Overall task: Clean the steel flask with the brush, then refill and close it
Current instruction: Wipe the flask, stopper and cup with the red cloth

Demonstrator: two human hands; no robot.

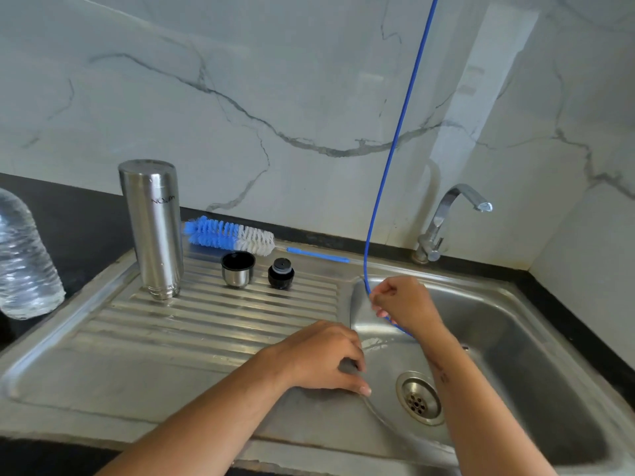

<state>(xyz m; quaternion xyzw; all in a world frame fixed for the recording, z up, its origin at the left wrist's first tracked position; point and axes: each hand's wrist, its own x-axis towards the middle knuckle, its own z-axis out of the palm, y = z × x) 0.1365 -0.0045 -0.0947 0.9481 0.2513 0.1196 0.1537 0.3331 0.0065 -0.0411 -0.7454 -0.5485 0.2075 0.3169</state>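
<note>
The steel flask (153, 228) stands upside down on the ribbed draining board (171, 324), its cup (237, 268) and black stopper (281, 273) beside it. The bottle brush (231, 236) lies behind them. The right hand (403, 305) pinches a thin blue cord (400, 132) over the sink (498, 338). The left hand (324, 355) rests on the sink edge with fingers loosely curled, holding nothing.

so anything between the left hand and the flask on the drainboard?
Nothing visible. The left hand rests at the basin edge; bare ribbed drainboard runs from it to the upturned flask. The cup lid and stopper stand to the right of that path. The right hand pinches a blue tube.
</note>
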